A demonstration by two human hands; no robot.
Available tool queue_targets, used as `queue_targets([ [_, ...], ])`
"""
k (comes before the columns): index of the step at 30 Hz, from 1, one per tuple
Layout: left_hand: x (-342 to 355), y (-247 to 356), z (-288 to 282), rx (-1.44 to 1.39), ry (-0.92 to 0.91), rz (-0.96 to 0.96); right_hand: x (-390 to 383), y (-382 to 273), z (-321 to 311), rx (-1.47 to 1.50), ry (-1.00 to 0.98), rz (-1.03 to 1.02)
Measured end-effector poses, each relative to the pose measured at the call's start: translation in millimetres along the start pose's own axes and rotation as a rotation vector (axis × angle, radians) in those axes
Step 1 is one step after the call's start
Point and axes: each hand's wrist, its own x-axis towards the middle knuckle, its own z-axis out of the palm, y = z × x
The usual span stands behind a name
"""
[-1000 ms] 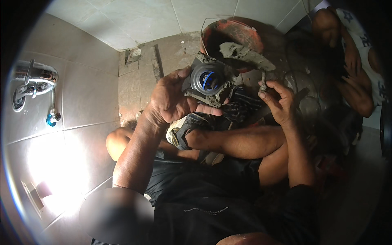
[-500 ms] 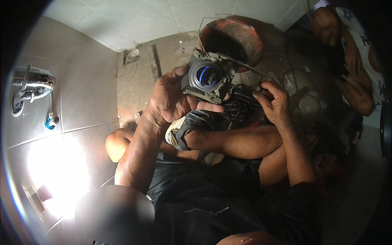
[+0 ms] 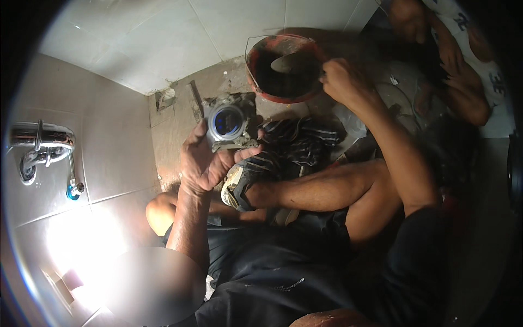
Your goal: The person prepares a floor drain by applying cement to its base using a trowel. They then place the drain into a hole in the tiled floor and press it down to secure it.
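My left hand (image 3: pixel 204 163) holds a square grey drain fitting (image 3: pixel 244 117) from beneath and the side, with a round ring, blue inside its opening and wet grey mortar smeared along its edges. My right hand (image 3: pixel 343 79) is closed on a trowel at the right rim of a red, grimy bucket (image 3: pixel 289 96), with the trowel blade (image 3: pixel 286 64) inside the bucket. The trowel's handle is mostly hidden by my fingers. Striped dark cloth (image 3: pixel 305 136) lies on the floor just right of the fitting, by my crossed legs.
A chrome wall fitting (image 3: pixel 49 136) with a hose and valve is on the left tiled wall. A flat strip (image 3: pixel 194 98) lies by a square floor opening (image 3: pixel 165 99) at the back. Another person's arm and hand (image 3: pixel 449 60) are at the right. Bright light glares at lower left.
My right hand has moved up and away from me, carrying the trowel from beside the fitting into the bucket. My left hand and the fitting now sit further left in view.
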Motion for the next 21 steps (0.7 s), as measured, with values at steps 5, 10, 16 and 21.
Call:
queue_targets([
  [5,-20,-1,-4,-0.078,0.036,0.043,55,-33,21,-0.169,-0.099,-0.093],
  [10,-29,0,-21,-0.065,0.085,0.046,85,-43,80,-0.193,-0.076,-0.099],
  [16,-36,1,-25,-0.093,0.149,0.072,77,-36,79,-0.012,-0.199,-0.096],
  [21,-35,2,-35,-0.094,0.165,0.074,80,-52,54,-0.072,-0.512,-0.162],
])
